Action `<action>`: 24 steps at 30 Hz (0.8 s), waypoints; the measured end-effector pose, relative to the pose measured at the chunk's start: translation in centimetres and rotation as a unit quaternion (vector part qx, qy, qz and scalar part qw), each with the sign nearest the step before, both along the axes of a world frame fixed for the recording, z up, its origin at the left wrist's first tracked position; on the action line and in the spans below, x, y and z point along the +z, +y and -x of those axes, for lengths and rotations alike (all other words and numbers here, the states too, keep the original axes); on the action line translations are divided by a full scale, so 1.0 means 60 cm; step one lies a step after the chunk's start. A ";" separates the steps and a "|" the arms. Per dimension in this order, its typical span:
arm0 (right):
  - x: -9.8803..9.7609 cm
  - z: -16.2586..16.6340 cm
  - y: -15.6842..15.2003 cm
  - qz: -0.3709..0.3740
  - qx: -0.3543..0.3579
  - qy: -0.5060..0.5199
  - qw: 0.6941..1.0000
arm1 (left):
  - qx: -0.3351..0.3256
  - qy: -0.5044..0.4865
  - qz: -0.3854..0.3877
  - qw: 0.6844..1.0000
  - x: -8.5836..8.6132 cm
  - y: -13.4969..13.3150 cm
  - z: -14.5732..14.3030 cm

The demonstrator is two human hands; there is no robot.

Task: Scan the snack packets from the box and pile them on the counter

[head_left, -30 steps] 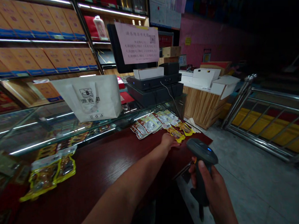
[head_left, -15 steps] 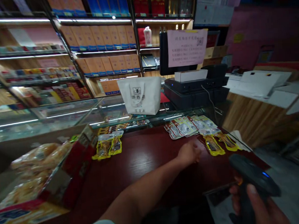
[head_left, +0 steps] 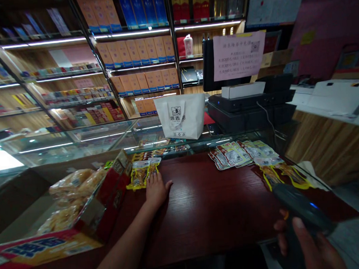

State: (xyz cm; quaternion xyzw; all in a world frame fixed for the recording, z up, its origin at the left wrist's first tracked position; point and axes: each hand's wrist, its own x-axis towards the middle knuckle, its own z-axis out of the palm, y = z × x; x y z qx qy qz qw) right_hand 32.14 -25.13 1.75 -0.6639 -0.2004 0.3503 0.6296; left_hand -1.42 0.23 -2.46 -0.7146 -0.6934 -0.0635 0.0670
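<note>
Left hand (head_left: pixel 156 190): palm down at the near end of the left yellow-edged packets (head_left: pixel 138 175); fingers stretched out flat, thumb spread to the right. Fingertips over the right-hand packet of the pair; nothing seen gripped. Firmness of contact: cannot tell.
Right hand (head_left: pixel 318 249): curled around the handle of a dark barcode scanner (head_left: pixel 302 206), thumb along its near side; grip closed, lower part cut off by the frame edge.
Scanner: held over the near right part of the counter, small blue light lit on top.
Left yellow-edged packets: lying on the dark red counter top (head_left: pixel 201 205), just beside the cardboard box.
Cardboard box (head_left: pixel 20 255): top uncovered, at the left; clear-wrapped food (head_left: pixel 74 192) inside.
Right yellow-edged packets (head_left: pixel 294 176): two, lying at the right end of the counter, partly behind the scanner.
Silver packets (head_left: pixel 234 153): overlapping in a row along the far edge, next to the right yellow-edged packets.
White bag (head_left: pixel 181 118): upright on the glass case (head_left: pixel 68 142), beyond the counter top.
Monitor (head_left: pixel 209 68): behind, at the right of the bag; pink sign (head_left: pixel 238 57) on it.
Backdrop: lit shelves holding orange boxes (head_left: pixel 136 52).
</note>
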 end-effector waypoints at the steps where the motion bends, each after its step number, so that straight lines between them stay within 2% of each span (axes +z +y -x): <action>1: -0.004 0.001 0.003 -0.001 0.013 -0.003 1.000 | -0.015 0.007 0.013 1.000 -0.008 -0.009 -0.002; 3: -0.007 0.005 0.007 -0.006 0.031 -0.009 0.999 | -0.053 0.007 0.028 0.998 -0.019 -0.028 -0.013; 6: -0.002 0.019 0.009 -0.018 0.043 -0.010 0.999 | -0.097 -0.014 0.010 0.995 -0.017 -0.045 -0.026; 8: 0.005 0.029 0.008 -0.024 0.040 -0.016 0.999 | -0.073 -0.018 -0.023 0.997 -0.008 -0.046 -0.024; 10: 0.009 0.037 0.007 -0.026 0.034 -0.025 0.999 | -0.012 -0.007 -0.035 0.999 0.000 -0.039 -0.016; 12: 0.010 0.040 0.005 -0.020 0.035 -0.030 0.999 | 0.025 0.005 -0.016 1.000 0.004 -0.031 -0.006; 13: 0.010 0.041 0.005 -0.016 0.036 -0.030 0.999 | 0.023 0.007 0.001 1.000 0.003 -0.029 -0.002; 18: 0.002 0.044 0.004 -0.019 0.036 -0.017 0.999 | -0.072 -0.020 0.036 0.997 -0.010 -0.039 -0.002; 24: -0.001 0.047 0.007 -0.020 0.041 -0.024 0.999 | -0.171 -0.151 0.023 0.973 -0.017 -0.083 -0.015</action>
